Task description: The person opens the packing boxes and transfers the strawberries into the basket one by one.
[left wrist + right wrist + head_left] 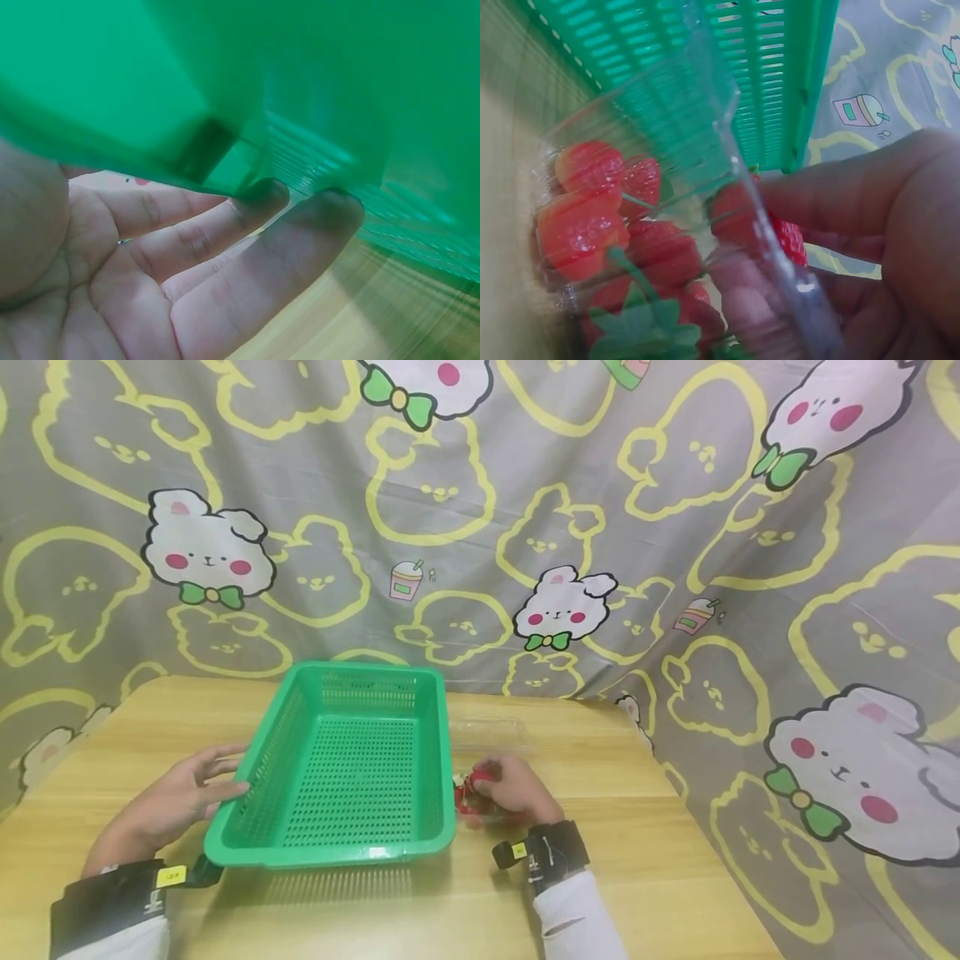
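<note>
A green perforated plastic basket (pixel 360 847) stands on the wooden table, with only its bare floor showing inside. At its left side my left hand (pixel 176 797) holds the rim, thumb on the edge and fingers (pixel 255 285) reaching under it against the outer wall. Right of the basket, my right hand (pixel 517 789) reaches into a clear plastic box (pixel 735 150). Between its thumb and fingers is a red strawberry (pixel 791 240), partly covered by the hand. Several more strawberries (pixel 660 259), some with green leaves or stems, lie in the box.
A clear, shallow plastic piece (pixel 491 735) lies behind the right hand. The wooden table (pixel 652 877) extends to both sides and the front. A grey cloth printed with rabbits (pixel 450 552) hangs close behind the table and along its right side.
</note>
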Demonstrator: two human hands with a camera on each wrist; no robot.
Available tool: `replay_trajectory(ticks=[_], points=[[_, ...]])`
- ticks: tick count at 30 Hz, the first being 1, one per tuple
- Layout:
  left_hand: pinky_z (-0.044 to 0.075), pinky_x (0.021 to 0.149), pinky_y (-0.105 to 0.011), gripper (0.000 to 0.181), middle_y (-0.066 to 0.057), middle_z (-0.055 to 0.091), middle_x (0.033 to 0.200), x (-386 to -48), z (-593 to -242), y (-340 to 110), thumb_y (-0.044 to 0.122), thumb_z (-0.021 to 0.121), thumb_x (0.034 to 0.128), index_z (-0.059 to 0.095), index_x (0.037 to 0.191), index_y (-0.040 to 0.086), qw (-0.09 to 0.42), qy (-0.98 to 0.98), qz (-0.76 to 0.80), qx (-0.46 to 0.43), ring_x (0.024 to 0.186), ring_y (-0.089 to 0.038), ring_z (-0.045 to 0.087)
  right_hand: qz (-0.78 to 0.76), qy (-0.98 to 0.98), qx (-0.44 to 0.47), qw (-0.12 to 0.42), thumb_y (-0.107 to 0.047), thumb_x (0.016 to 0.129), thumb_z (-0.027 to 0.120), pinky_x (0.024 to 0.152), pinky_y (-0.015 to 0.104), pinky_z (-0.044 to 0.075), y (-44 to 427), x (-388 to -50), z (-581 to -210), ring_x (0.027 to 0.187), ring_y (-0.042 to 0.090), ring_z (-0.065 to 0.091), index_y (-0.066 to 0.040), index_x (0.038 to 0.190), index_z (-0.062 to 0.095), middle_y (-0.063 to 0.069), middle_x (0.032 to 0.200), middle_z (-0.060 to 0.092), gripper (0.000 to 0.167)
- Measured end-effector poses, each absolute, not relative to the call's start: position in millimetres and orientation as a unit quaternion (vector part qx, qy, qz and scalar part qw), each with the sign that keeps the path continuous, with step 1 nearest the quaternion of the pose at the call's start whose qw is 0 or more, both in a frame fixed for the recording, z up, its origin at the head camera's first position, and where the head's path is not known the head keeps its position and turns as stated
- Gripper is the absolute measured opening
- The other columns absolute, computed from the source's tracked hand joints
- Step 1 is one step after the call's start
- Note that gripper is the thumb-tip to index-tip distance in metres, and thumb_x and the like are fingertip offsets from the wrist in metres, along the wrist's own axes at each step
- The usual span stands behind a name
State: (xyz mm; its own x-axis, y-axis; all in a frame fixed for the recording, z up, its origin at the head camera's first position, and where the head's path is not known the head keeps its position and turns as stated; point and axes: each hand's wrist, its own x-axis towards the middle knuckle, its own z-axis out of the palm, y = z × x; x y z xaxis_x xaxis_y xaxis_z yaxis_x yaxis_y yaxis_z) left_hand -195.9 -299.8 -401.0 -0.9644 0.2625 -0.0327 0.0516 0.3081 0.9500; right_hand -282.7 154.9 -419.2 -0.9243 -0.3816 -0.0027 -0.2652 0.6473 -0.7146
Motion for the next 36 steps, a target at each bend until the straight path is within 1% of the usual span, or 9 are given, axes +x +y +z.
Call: replay_trajectory(ticks=[5,9,13,16,18,23,25,31,36], points=[[0.030,0.093,-0.074,0.072,-0.038,0.015,0.148,-195,-402,-302,0.014,0.056,0.0988,0.010,0.149,-0.009,0.092,0.801,0.584,0.095,0.129,-0.059,0.022,-0.420,0.885,-0.182,0.083,-0.007,0.089,0.067,0.081,0.039,0.051,154,-282,-421,0.090,0.020,0.063,-0.005,0.110,0.066,0.004,0.099,0.067,0.021],[0.028,0.093,-0.075,0.071,-0.040,0.013,0.148,-196,-405,-303,0.012,0.055,0.0990,0.009,0.148,-0.009,0.095,0.796,0.589,0.099,0.129,-0.061,0.019,-0.443,0.875,-0.175,0.092,-0.008,0.090,0.068,0.075,0.035,0.051,155,-283,-422,0.088,0.019,0.063,-0.004,0.110,0.066,0.004,0.098,0.066,0.021],[0.024,0.091,-0.078,0.069,-0.039,0.010,0.149,-197,-406,-303,0.010,0.054,0.0996,0.009,0.149,-0.008,0.101,0.787,0.600,0.102,0.130,-0.062,0.015,-0.466,0.863,-0.169,0.098,-0.009,0.091,0.067,0.076,0.036,0.051,155,-283,-420,0.089,0.020,0.064,-0.005,0.110,0.066,0.005,0.099,0.066,0.019],[0.022,0.091,-0.079,0.068,-0.037,0.010,0.150,-197,-406,-303,0.010,0.054,0.0995,0.011,0.149,-0.006,0.103,0.783,0.605,0.102,0.130,-0.061,0.013,-0.495,0.847,-0.165,0.105,-0.007,0.091,0.067,0.078,0.038,0.053,154,-282,-418,0.090,0.022,0.065,-0.002,0.111,0.065,0.008,0.099,0.067,0.021],[0.027,0.092,-0.077,0.067,-0.036,0.014,0.149,-198,-406,-304,0.012,0.055,0.0992,0.014,0.149,-0.005,0.095,0.787,0.600,0.102,0.130,-0.050,0.029,-0.513,0.835,-0.165,0.108,-0.006,0.091,0.066,0.077,0.038,0.053,154,-282,-417,0.088,0.022,0.065,0.000,0.112,0.065,0.009,0.099,0.066,0.022],[0.034,0.091,-0.073,0.067,-0.035,0.018,0.148,-197,-406,-302,0.013,0.057,0.0985,0.016,0.148,-0.006,0.083,0.797,0.590,0.102,0.128,-0.045,0.034,-0.534,0.824,-0.158,0.105,-0.008,0.093,0.065,0.078,0.036,0.054,152,-282,-414,0.085,0.022,0.066,0.000,0.113,0.064,0.010,0.098,0.067,0.022],[0.032,0.090,-0.075,0.068,-0.037,0.016,0.148,-197,-404,-301,0.012,0.056,0.0988,0.014,0.148,-0.007,0.087,0.796,0.591,0.102,0.130,-0.057,0.022,-0.541,0.821,-0.154,0.103,-0.009,0.093,0.065,0.079,0.035,0.054,151,-282,-413,0.086,0.024,0.067,0.000,0.113,0.064,0.010,0.098,0.068,0.022],[0.026,0.091,-0.077,0.068,-0.038,0.014,0.148,-198,-403,-301,0.011,0.054,0.0995,0.012,0.148,-0.007,0.092,0.791,0.595,0.105,0.130,-0.060,0.019,-0.569,0.803,-0.149,0.093,-0.007,0.093,0.064,0.079,0.037,0.055,149,-282,-411,0.089,0.035,0.067,0.002,0.113,0.063,0.012,0.100,0.068,0.022],[0.024,0.092,-0.077,0.068,-0.037,0.014,0.149,-198,-402,-301,0.012,0.054,0.0999,0.012,0.149,-0.006,0.093,0.791,0.595,0.105,0.130,-0.060,0.019,-0.596,0.783,-0.143,0.103,-0.007,0.094,0.063,0.083,0.040,0.054,148,-280,-408,0.095,0.042,0.064,0.004,0.116,0.061,0.012,0.101,0.067,0.024]])
